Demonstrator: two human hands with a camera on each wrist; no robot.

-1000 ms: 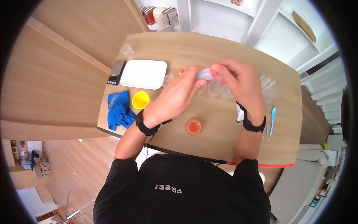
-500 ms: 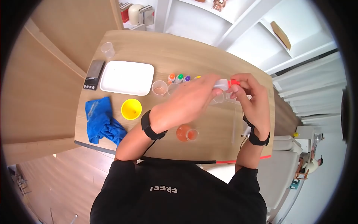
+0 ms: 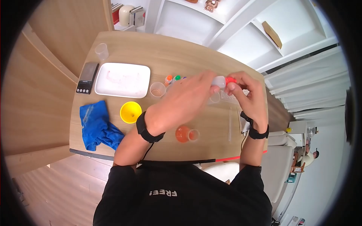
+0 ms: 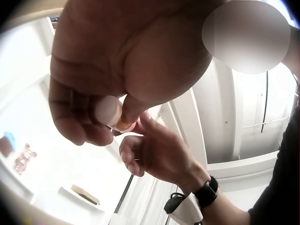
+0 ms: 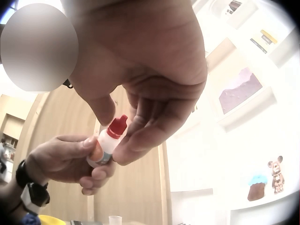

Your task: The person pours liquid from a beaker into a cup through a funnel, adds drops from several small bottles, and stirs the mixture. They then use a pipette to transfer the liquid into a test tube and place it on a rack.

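Note:
My left hand [image 3: 181, 100] grips a small white dropper bottle [image 3: 218, 81], held up above the table. At its end, the thumb and fingers of my right hand [image 3: 252, 96] pinch the red cap [image 3: 230, 80]. The right wrist view shows the cap [image 5: 117, 125] seated on the bottle [image 5: 109, 141], with fingertips of both hands close around them. Part of the bottle is hidden by the left fingers in the left wrist view. Below the hands stands a flask [image 3: 182, 133] of orange-red liquid.
On the left are a white tray [image 3: 122, 90] with faint pink streaks, a scale [image 3: 87, 77], a yellow cup [image 3: 131, 112], a blue cloth [image 3: 96, 126] and a clear cup [image 3: 102, 51]. Behind the left hand stand clear cups [image 3: 157, 89] and small capped bottles [image 3: 168, 79].
The head view has shifted, so the table sits further left in it. Both hands have kept hold of the bottle and cap, and their blur has lessened.

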